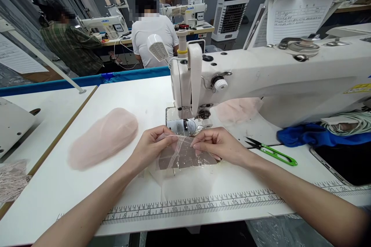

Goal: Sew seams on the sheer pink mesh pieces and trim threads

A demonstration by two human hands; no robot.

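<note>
L hand [158, 141] & R hand [217, 144] both at ctr of frame, just below the needle area of the white sewing machine [261, 67]. Btwn them: a piece of sheer fabric [177, 149], see-through w/ pale seam lines running down it. L thumb & fingers pinched on its upper L edge; R thumb & fingertips closed on its upper R edge, other R fingers curled. Lower part of the fabric hangs/lies toward the table edge, hard to trace, too transparent.

Needle plate [175, 126] just above the hands, ctr. Pink sheer fabric pile [106, 139] on the white table [127, 92], L of ctr; another pink piece [239, 110] under the machine arm, R of ctr. Green-handled thread snips [278, 156] nr R forearm, blades pointing upper L. Far R: blue cloth [298, 135] w/ coiled pale cord [350, 123] on it, dark-screened phone [344, 164] below. Printed ruler scale [185, 208] along bottom edge of table, R forearm crossing above part of it.

Upper L bg: person in plaid shirt [69, 50] & person in white shirt [152, 38], each nr a JUKI machine. Air cooler [232, 15] top, R of ctr. Handwritten sheet [298, 17] upper R.
</note>
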